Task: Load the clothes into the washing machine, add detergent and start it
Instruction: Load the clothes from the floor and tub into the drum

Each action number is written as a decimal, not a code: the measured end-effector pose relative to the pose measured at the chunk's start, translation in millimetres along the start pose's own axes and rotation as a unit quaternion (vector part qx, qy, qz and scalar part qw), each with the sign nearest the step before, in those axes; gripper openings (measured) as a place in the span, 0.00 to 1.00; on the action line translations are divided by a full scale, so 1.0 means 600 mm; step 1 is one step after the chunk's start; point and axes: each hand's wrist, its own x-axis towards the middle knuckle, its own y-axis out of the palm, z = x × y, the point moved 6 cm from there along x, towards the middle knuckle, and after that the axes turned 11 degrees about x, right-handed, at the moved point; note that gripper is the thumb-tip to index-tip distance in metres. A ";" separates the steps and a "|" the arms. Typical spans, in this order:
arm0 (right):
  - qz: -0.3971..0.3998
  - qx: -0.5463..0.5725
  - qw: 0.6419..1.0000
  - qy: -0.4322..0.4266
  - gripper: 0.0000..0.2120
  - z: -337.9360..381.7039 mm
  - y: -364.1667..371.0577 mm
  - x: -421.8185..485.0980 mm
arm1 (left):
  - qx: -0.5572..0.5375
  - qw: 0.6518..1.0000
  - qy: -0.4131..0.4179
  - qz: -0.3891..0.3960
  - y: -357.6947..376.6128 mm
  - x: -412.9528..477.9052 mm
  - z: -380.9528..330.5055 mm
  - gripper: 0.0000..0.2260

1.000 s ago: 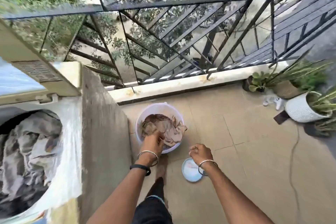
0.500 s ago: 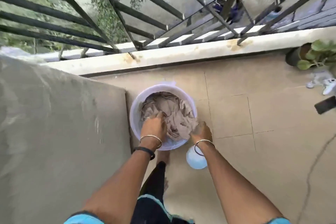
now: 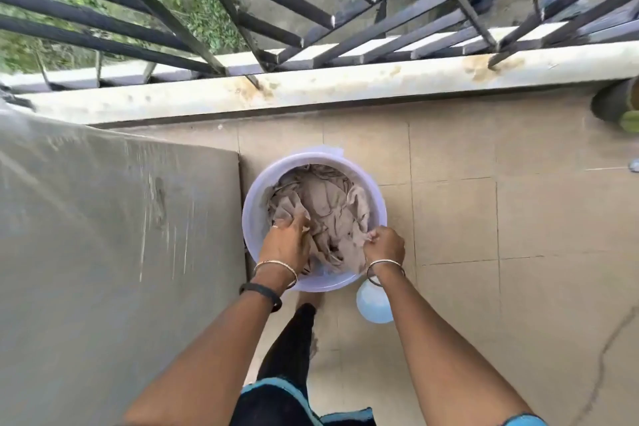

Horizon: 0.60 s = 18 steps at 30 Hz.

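The clothes [image 3: 326, 206] lie in a pale round bucket [image 3: 251, 218] that stands on the tiled floor [image 3: 484, 218], just beside a big grey box under a plastic sheet [image 3: 103, 252], which I take for the washing machine. They are a crumpled heap of beige-brown cloth, folded over itself and filling most of the bucket; how many pieces there are, I cannot tell. The left hand [image 3: 288, 244] has its fingers curled down into the near-left side of the heap and grips a fold of it. The right hand [image 3: 386, 245] is closed like a fist at the near-right rim and pinches an edge of the cloth. Such cloth is, I think, soft and limp. It will sag and hang down when lifted, and it will be heavier if it is damp — this I cannot see. A deep handful from the body of the bundle seems safer than a thin edge, so that no piece trails onto the floor.
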 end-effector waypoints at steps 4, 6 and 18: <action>0.090 0.156 0.980 -0.089 0.04 0.082 0.000 -0.094 | -0.005 0.999 -0.009 0.036 -0.014 -0.031 0.004 0.18; 0.130 0.217 0.958 -0.138 0.04 0.131 -0.015 -0.157 | -0.012 0.999 -0.005 0.050 -0.026 -0.051 0.001 0.23; 0.234 0.257 0.894 -0.282 0.08 0.203 -0.142 -0.511 | -0.073 0.997 0.037 -0.005 -0.151 -0.273 -0.028 0.18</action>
